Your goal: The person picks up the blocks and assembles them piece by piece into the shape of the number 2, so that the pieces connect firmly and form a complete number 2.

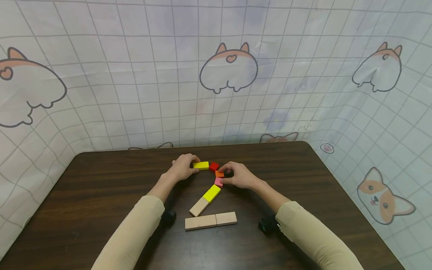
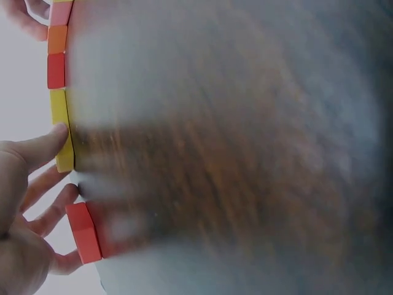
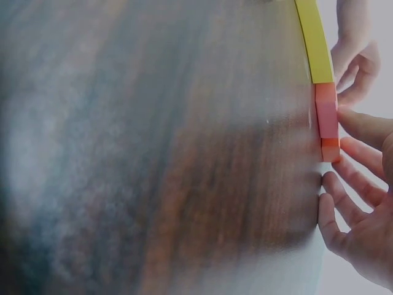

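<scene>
My left hand (image 1: 182,167) pinches the outer end of a yellow block (image 1: 203,165), thumb on the near side and fingers on the far side. A loose red block (image 2: 83,232) stands by that hand's outer fingers in the left wrist view; the hand hides it from the head view. Beside the yellow block comes a red block (image 1: 214,167), then an orange block (image 1: 218,174) and a pink block (image 1: 218,182). My right hand (image 1: 240,175) touches the orange block with its index finger, while its thumb rests against the pink one.
The curved row continues with another yellow block (image 1: 212,193) and a plain wooden block (image 1: 199,206). Nearer to me, two plain wooden blocks (image 1: 200,222) lie end to end. Behind the dark table (image 1: 101,195) hangs a patterned cloth (image 1: 152,75).
</scene>
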A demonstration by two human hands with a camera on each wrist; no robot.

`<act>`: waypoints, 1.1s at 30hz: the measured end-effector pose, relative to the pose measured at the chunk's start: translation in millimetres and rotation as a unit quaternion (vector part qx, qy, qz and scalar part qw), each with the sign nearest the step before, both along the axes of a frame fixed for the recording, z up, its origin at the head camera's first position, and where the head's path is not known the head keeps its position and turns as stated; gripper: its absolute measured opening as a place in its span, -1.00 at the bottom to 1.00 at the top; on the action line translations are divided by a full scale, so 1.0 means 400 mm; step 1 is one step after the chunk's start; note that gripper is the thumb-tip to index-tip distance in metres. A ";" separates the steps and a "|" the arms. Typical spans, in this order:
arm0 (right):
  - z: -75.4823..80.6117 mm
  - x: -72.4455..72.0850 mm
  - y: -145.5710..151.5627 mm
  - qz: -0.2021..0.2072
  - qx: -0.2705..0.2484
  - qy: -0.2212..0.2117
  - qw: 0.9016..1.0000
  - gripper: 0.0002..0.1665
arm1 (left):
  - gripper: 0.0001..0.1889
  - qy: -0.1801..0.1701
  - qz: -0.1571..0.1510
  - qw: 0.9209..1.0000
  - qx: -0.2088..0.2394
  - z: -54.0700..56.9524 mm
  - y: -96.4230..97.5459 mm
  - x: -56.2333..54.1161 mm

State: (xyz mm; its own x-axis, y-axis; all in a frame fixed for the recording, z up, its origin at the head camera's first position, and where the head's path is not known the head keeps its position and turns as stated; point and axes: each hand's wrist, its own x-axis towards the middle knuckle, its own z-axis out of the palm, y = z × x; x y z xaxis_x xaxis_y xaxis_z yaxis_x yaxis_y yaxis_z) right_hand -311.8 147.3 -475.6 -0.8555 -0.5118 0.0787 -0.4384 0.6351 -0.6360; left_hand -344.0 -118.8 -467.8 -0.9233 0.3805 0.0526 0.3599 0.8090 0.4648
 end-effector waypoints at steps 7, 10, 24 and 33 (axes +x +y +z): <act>0.001 0.001 0.002 0.004 -0.002 0.002 1.000 -0.58 | -0.47 0.005 -0.020 1.000 0.019 0.001 -0.033 0.004; 0.001 -0.001 0.002 0.004 -0.002 0.001 1.000 -0.58 | -0.45 0.008 -0.021 0.999 0.031 0.006 -0.060 0.012; 0.003 -0.003 0.005 0.006 0.001 0.005 1.000 -0.58 | -0.46 0.019 0.014 0.999 0.024 0.008 -0.155 0.036; 0.001 -0.002 0.002 0.009 -0.001 0.009 1.000 -0.59 | -0.58 -0.002 0.039 0.999 0.008 0.008 -0.146 0.032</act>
